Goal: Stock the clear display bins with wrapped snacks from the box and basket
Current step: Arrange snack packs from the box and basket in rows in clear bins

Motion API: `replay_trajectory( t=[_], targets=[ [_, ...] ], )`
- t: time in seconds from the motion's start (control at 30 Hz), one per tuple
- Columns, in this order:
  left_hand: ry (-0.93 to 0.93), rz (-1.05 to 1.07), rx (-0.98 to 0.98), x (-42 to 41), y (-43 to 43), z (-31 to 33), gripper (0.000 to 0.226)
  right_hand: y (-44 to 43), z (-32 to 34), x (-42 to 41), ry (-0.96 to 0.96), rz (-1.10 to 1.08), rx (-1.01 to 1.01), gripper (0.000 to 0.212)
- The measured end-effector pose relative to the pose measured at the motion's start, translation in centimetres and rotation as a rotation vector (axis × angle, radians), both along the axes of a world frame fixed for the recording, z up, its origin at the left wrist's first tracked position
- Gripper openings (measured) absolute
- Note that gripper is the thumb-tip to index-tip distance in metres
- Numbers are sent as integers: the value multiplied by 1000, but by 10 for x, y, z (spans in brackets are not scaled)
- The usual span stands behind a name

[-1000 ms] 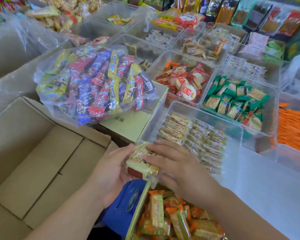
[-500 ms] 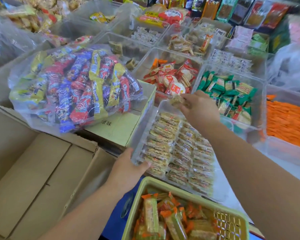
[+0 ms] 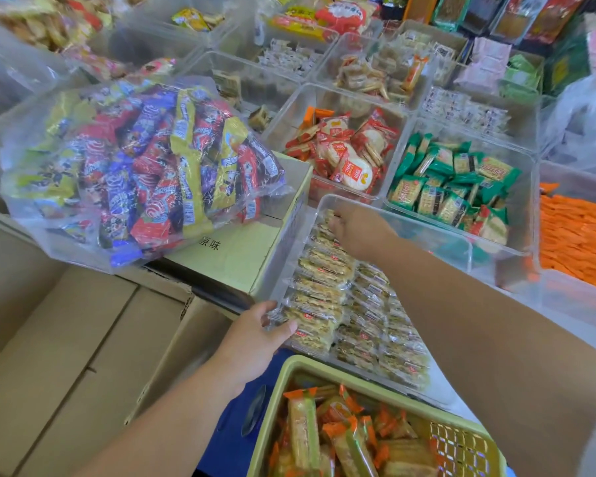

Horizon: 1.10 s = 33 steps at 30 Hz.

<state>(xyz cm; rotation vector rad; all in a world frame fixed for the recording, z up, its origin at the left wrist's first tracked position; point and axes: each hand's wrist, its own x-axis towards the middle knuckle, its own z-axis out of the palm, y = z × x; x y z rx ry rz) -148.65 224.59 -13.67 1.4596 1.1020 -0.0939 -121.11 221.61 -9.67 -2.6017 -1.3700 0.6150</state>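
A clear display bin [image 3: 439,235] in front of me holds rows of beige wrapped snacks [image 3: 324,290]. My left hand [image 3: 255,342] grips the bin's near left corner, thumb over the rim. My right hand [image 3: 362,232] reaches into the far end of the bin, its fingers curled on a beige wrapped snack [image 3: 329,218] at the top of the left row. Below stands a yellow-green basket [image 3: 324,368] with orange-and-green wrapped snacks [image 3: 341,438]. An open cardboard box [image 3: 66,356] lies at the left, its inside showing only bare cardboard.
A big clear bag of red, blue and yellow snacks [image 3: 145,166] lies on a pale green carton [image 3: 241,249]. Beyond are clear bins with red-wrapped rice crackers [image 3: 344,153], green packs [image 3: 455,187] and orange packs [image 3: 578,235]. More bins and hanging packets fill the back.
Both hands first held a beige snack pack over the basket. The left hand moved to the bin's corner; the right hand carried a snack to the bin's far end and lowered it in.
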Motion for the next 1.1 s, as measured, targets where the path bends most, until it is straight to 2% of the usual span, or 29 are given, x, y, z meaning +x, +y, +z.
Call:
replay_trajectory(
  t=[0.1, 0.17, 0.23, 0.3, 0.43, 0.53, 0.63, 0.7, 0.77, 0.83, 0.93, 1.0, 1.1],
  targets=[
    [26, -23, 23, -2, -1, 5, 72, -9, 6, -3, 37, -4, -1, 52],
    [30, -23, 40, -7, -4, 12, 72, -23, 12, -10, -6, -40, -5, 58],
    [6, -14, 72, -16, -10, 20, 67, -46, 19, -25, -31, -89, 78, 61],
    [-10, -12, 190, -27, -17, 29, 60, -79, 28, -47, 8, -120, 230, 59],
    [-62, -85, 592, -48, -35, 50, 50, -167, 37, -95, 84, -205, 453, 46],
    [-182, -259, 698, -54, -56, 64, 49, -227, 40, -127, 182, -305, 487, 33],
    [-190, -552, 707, -47, -79, 66, 52, -267, 31, -152, 195, -329, 403, 25],
    [-166, -736, 693, -40, -90, 58, 61, -282, 22, -163, 211, -306, 279, 31],
    [-71, -915, 686, -33, -101, 45, 77, -290, 11, -172, 235, -225, 98, 47],
    [106, -1063, 684, -31, -109, 32, 91, -294, 0, -180, 259, -146, -57, 72],
    [313, -1194, 683, -32, -115, 17, 108, -296, -10, -189, 281, -132, -129, 98],
    [397, -1278, 755, -32, -116, 10, 114, -298, -15, -192, 270, -94, -173, 106],
    [418, -1332, 848, -32, -118, 4, 114, -299, -24, -195, 269, -88, -256, 110]
  ],
)
